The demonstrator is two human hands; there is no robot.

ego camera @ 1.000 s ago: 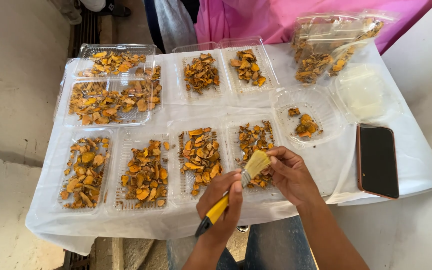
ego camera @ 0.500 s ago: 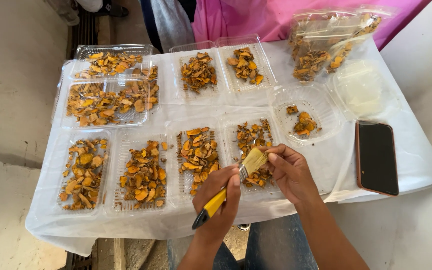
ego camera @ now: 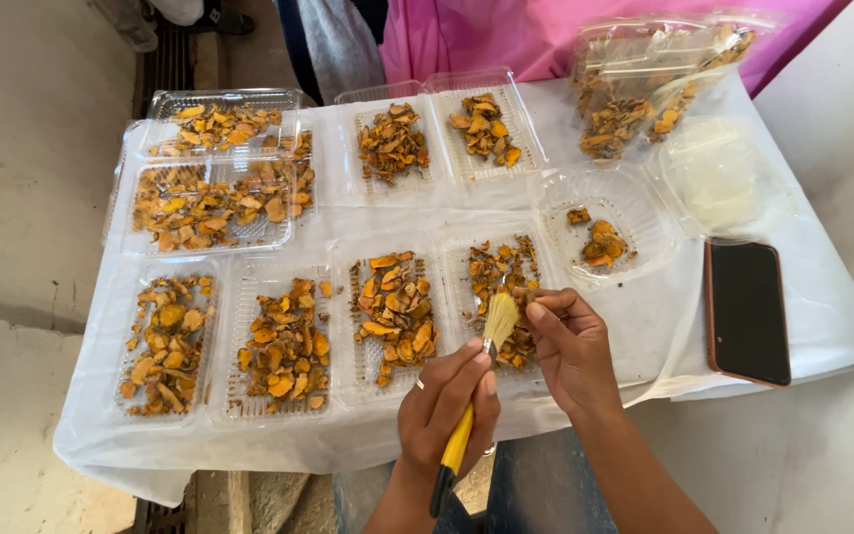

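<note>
Left hand [ego camera: 452, 400]: fingers clamping a yellow-handled brush [ego camera: 476, 396], bristles hovering over the rightmost front tray [ego camera: 467, 259] of orange dried slices.
Right hand [ego camera: 570, 346]: fingertips pinching together on something small just beside the bristles; too small to identify.
Risks, as judged: flicking dust or crumbs onto the white cloth [ego camera: 644, 316]; knocking slices out of the shallow tray; nudging the nearby phone [ego camera: 748, 311] lying at the table edge.
Hidden: brush handle end behind the wrist; bagged slices [ego camera: 635, 89] blurring behind plastic; stacked lidded trays [ego camera: 210, 188] overlapping.

A yellow-handled brush [ego camera: 474, 396], bristles up, tilts above a tray of orange slices [ego camera: 502, 297].
</note>
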